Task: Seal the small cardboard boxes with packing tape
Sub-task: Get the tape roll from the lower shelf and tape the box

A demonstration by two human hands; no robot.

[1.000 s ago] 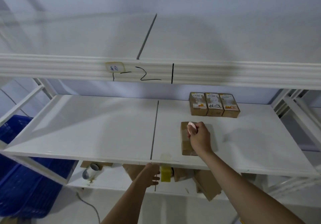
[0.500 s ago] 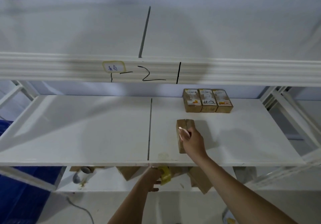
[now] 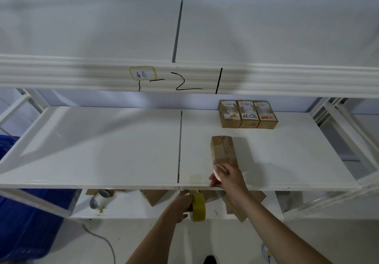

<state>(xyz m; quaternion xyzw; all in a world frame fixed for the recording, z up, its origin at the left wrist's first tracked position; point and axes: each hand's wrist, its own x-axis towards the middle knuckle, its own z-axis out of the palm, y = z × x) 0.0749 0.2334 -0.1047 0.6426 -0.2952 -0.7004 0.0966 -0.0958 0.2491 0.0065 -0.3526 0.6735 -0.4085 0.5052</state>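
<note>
Small brown cardboard box lies lengthwise on the white metal shelf board, just right of the board's centre seam, top flaps meeting in a slit down the middle. R hand sits at the box's near end, by the board's front edge, fingers curled round a small pale-pink object — can't tell what it is. L hand is below the board's front edge, gripping a yellowish roll of packing tape. At the back of the board, right of the seam, three labelled brown cartons stand side by side, touching. Under the board: more brown cardboard pieces and a clear tape roll. Blue plastic crate off the board's left end.
</note>
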